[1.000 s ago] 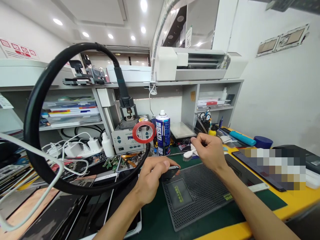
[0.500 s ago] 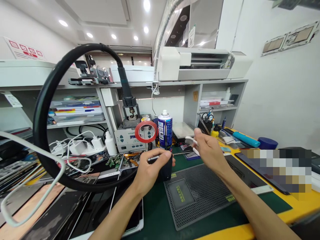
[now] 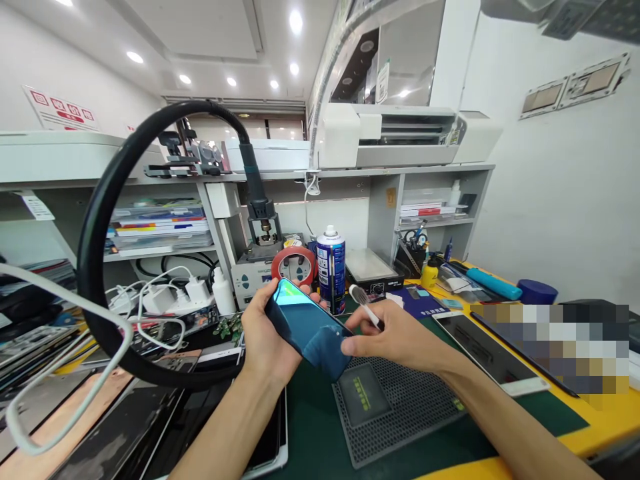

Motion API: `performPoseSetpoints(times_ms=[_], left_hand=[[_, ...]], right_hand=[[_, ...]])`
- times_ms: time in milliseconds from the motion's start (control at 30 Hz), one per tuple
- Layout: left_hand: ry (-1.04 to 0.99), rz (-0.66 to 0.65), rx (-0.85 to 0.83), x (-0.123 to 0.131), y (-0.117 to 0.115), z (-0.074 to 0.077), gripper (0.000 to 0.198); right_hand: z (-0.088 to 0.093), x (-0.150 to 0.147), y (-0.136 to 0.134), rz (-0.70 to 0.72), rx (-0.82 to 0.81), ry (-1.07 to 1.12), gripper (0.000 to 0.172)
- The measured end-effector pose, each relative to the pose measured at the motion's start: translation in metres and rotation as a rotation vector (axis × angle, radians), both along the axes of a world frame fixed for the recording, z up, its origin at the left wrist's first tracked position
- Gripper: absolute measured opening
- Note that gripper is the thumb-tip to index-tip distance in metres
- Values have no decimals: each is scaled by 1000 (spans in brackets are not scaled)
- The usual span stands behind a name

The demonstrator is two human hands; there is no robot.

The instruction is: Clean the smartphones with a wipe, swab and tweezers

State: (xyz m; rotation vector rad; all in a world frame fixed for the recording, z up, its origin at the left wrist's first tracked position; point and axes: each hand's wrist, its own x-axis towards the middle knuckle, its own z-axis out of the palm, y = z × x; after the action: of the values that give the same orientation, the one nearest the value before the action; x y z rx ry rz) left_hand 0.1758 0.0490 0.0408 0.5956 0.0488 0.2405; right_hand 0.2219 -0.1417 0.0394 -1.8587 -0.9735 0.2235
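A blue, glossy phone (image 3: 307, 327) lies tilted in my left hand (image 3: 270, 340), whose fingers wrap round its far edge and thumb side. Its shiny face is turned up and reflects light. My right hand (image 3: 395, 337) holds a small white-handled brush (image 3: 366, 308) between its fingers, bristles pointing up and left. The right thumb and a fingertip are at the phone's right end. Below and to the right of the phone, a grey perforated mat (image 3: 400, 407) rests on the green work surface (image 3: 313, 427).
A blue spray can (image 3: 331, 267) and red tape roll (image 3: 280, 267) stand behind my hands. A thick black hose (image 3: 87, 253) loops at the left above several device panels. At the right lie a white-edged tablet (image 3: 487, 350) and a blue tube (image 3: 493, 283).
The phone, seen edge-on before, now has its glossy face turned up. My right hand has moved down and left with the brush to the phone's right end.
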Motion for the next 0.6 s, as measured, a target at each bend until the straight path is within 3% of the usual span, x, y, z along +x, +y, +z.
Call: performPoseSetpoints(times_ms=[133, 300, 433, 600], left_hand=[[-17, 18, -49, -1, 2, 1, 21], [2, 44, 35, 1, 0, 2, 22], [-42, 93, 291, 2, -3, -3, 22], [-49, -36, 748, 0, -3, -9, 28]], right_hand=[[-1, 0, 2, 41, 41, 17, 38], [-3, 7, -1, -117, 252, 186, 35], [-1, 16, -7, -308, 481, 333, 34], [7, 25, -22, -430, 597, 329, 33]])
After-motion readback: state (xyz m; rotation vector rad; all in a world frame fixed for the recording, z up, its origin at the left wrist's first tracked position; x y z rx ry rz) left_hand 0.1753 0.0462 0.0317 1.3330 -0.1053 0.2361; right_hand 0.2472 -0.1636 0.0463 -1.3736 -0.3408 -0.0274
